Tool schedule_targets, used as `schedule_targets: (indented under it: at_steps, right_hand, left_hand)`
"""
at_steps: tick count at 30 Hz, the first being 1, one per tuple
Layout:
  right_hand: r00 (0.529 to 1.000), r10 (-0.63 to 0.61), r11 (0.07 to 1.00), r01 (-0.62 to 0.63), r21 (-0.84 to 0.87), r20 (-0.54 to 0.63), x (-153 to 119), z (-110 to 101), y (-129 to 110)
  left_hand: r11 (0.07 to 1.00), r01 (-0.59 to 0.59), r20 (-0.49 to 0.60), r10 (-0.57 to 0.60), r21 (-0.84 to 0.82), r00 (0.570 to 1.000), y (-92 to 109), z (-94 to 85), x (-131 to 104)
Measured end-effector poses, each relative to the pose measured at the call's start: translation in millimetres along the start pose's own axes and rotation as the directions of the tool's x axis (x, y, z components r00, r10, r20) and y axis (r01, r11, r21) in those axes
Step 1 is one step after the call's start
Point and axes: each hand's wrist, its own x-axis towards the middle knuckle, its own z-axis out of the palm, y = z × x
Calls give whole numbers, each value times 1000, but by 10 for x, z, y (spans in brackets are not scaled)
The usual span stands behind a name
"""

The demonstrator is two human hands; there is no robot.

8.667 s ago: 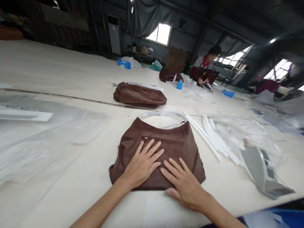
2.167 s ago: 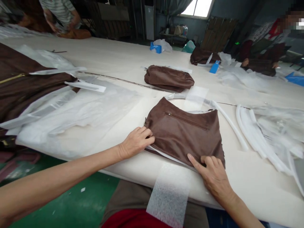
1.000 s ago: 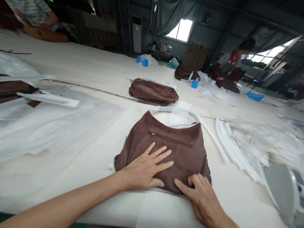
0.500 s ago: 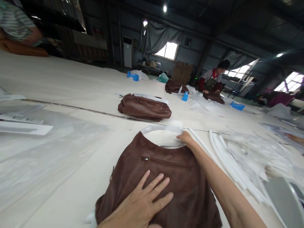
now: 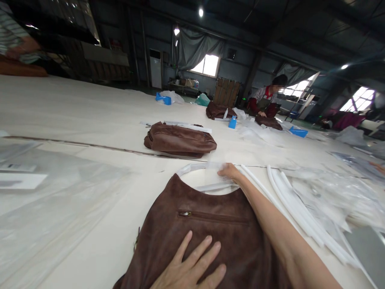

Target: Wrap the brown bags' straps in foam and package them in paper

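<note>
right hand (image 5: 231, 171): fingers curled at handle (image 5: 190, 167); blurred, closure cannot be told. handle arcs leftward, long axis across frame; left hand (image 5: 192, 269) farther off, fingers apart, flat on bag (image 5: 240, 249), lower centre. second bag (image 5: 183, 140) beyond, mid-frame.

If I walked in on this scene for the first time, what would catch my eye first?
Probably the big dark brown bag at the front of the pale table, the left hand spread on it and the right hand at its wrapped handle. Behind it lies a smaller-looking brown bag; to the right, white curved strips fan out.
</note>
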Motion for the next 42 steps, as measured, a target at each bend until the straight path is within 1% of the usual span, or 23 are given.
schedule_targets:
  at_steps: [4, 8, 10, 12, 15, 18, 21, 23, 24, 25, 26, 28, 30, 31, 32, 36, 39, 42]
  right_hand:
    - [999, 26, 992, -28, 120, 19, 81, 88, 42]
    - [998, 56, 969, -48, 243, -26, 111, 181, 124]
    - [997, 57, 954, -39, 299, -52, 91, 197, 113]
    - [999, 31, 934, -13, 356, -45, 40, 181, 45]
    - [998, -62, 898, 43, 437, 31, -84, 83, -131]
    - [979, -170, 866, 93, 492, 115, -256, -91, -303]
    - [955, -251, 850, 138, 508, 160, -494, -266, -394]
    - [940, -306, 853, 202, 482, 149, -702, -341, -396]
    - [927, -352, 854, 262, 450, 128, -819, -362, -379]
    - [904, -414, 848, 341, 406, 106, -943, -371, -348]
    - [869, -487, 833, 430, 349, 91, -1070, -369, -305]
    - [770, -632, 767, 603, 220, 91, -1324, -337, -183]
    - [677, -724, 689, 719, 93, 127, -1560, -279, -27]
    - [644, -751, 653, 757, 22, 146, -1666, -244, 56]
    - [620, -768, 621, 782, -49, 161, -1763, -208, 139]
    - [567, -796, 505, 815, -283, 212, -2031, -81, 411]
    - [523, -811, 411, 829, -379, 263, -2113, -36, 520]
    - [507, -809, 358, 826, -434, 297, -2146, -26, 566]
  left_hand:
    - [999, -15, 16, 16, -36, 1000, -17, 1, -4]
    - [996, 13, 57, -8, -91, 998, 18, 9, -19]
    - [995, 22, 74, -14, -99, 997, 42, 20, -27]
    - [994, 19, 84, -10, -110, 996, 55, 32, -35]
    - [991, 24, 116, -8, -135, 993, 40, 25, -30]
    - [970, 68, 171, -28, -235, 985, 12, -54, 4]
    - [917, 174, 264, -79, -360, 961, 13, -187, 51]
    - [882, 248, 319, -119, -400, 940, 31, -268, 76]
    - [870, 272, 333, -134, -411, 933, 42, -297, 84]
    - [862, 285, 338, -143, -419, 930, 53, -316, 89]
    - [857, 289, 333, -148, -427, 931, 61, -326, 92]
    - [851, 290, 323, -152, -438, 934, 73, -325, 93]
    - [848, 293, 316, -159, -442, 936, 76, -311, 93]
    - [847, 295, 314, -162, -442, 935, 76, -306, 94]
    - [845, 300, 316, -166, -442, 934, 75, -304, 97]
    - [830, 317, 337, -168, -459, 926, 70, -336, 135]
    - [828, 307, 332, -156, -470, 930, 75, -376, 178]
    - [837, 294, 319, -152, -461, 935, 101, -382, 184]
